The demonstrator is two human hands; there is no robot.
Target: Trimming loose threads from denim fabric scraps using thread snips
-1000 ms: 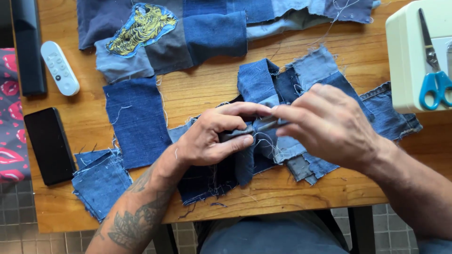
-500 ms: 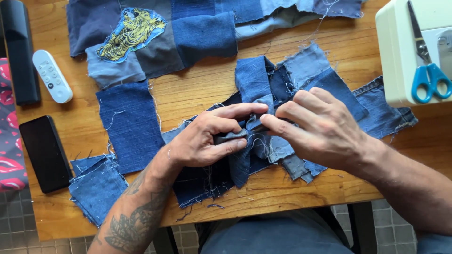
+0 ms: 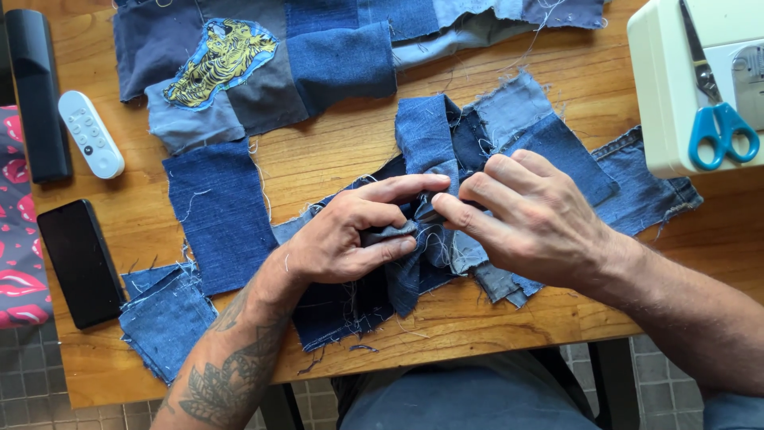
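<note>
Wooden table (image 3: 334, 151) fills the view, strewn with denim. At its left edge lie a black phone (image 3: 79, 263) and a white remote (image 3: 91, 134), then a stack of blue squares (image 3: 167, 318). Mid-table, the left hand (image 3: 350, 235) pinches a fold of the denim patchwork (image 3: 446, 159) between thumb and fingers. Touching it fingertip to fingertip, the right hand (image 3: 533, 219) grips the same fold. Blue-handled scissors (image 3: 712, 103) rest on a white sewing machine (image 3: 668, 95) at far right.
</note>
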